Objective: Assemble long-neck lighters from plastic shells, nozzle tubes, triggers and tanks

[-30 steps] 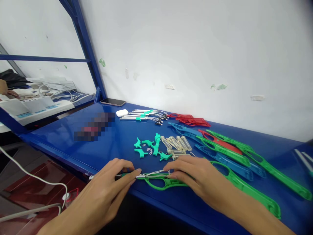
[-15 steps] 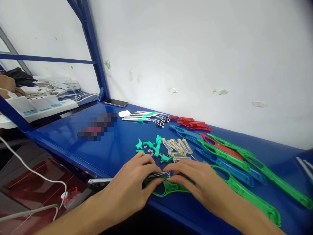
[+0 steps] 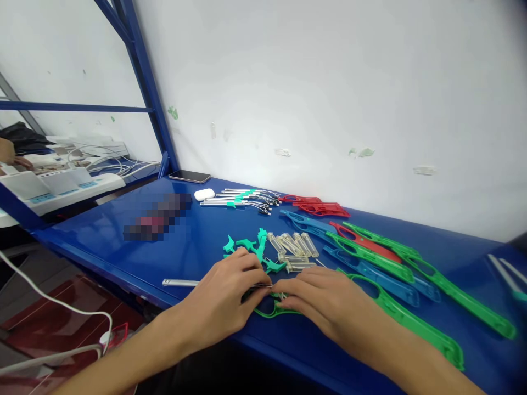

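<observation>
My left hand (image 3: 233, 288) is closed, thumb and fingers pinching thin wires near the table's front edge. A silver rod (image 3: 180, 282) sticks out to the left from behind it. My right hand (image 3: 317, 296) is closed close beside it, its fingertips on the wires over a green plastic frame (image 3: 267, 314). Both hands partly hide this frame. Just beyond the fingers lie teal plastic clips (image 3: 261, 244) and clear tubes (image 3: 310, 245).
Silver rods with wires (image 3: 234, 197), a white case (image 3: 205, 194) and a phone (image 3: 189, 176) lie at the back. Red (image 3: 321, 208), blue (image 3: 370, 274) and green frames (image 3: 461, 293) spread rightward. At the far left are power strips (image 3: 78, 192) and part of another person's hand.
The view has shifted slightly. The silver rod by my left hand has moved up and now shows over the tabletop. My fingertips have drawn closer together, covering more of the wires.
</observation>
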Motion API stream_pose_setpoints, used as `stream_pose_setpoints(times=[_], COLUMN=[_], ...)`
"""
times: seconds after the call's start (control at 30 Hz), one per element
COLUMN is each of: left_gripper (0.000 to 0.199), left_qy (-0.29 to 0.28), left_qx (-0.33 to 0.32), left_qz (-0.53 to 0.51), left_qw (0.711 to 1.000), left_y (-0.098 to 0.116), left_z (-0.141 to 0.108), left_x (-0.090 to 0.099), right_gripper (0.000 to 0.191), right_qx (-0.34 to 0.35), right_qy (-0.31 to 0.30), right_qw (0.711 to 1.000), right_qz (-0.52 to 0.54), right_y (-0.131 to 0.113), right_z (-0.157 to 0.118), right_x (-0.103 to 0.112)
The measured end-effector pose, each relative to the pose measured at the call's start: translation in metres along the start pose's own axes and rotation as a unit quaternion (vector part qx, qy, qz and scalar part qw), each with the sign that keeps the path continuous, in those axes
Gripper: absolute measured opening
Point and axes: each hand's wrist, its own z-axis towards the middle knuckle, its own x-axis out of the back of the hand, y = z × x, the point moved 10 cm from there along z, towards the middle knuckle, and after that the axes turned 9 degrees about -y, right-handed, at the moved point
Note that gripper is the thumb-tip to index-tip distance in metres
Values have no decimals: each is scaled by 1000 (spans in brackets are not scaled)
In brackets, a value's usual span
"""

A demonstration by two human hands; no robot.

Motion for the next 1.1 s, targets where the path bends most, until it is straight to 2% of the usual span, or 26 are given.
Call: stream_pose_setpoints(times=[0.13,0.27,0.37,0.43,0.53,0.7,0.8,0.9,1.1], left_gripper=[14,15,26,33,43,37,38,36,29], left_qy=[-29,-43,-40,-41,-75,-106,-105,-95,-69], left_qx=[3,29,116,150,169,166,168,176,170], left_qz=[14,28,82,97,96,97,101,108,122], left_qw=[999,998,989,983,978,976,975,974,975], left_y=[1,-4,-34,-54,-73,-81,-88,-100,-113], left_z=[6,10,6,1,-6,-9,-8,-8,-6], left_x=[4,27,50,57,52,47,49,51,54], right_gripper=[36,37,34,32,29,23,16,19,21], right_qx=[32,44,45,43,48,30,4,-11,-94], right_qy=[24,31,32,30,26,12,-17,-34,-23], right_qw=[998,997,997,997,997,999,1000,999,990], right_qz=[-55,-52,-61,-63,-62,-39,-10,5,107], right_y=[-9,-14,-16,-15,-15,-11,-6,-3,16], right_z=[0,1,1,1,2,1,-1,-2,-2], right_x=[3,7,8,8,7,5,1,-3,-1])
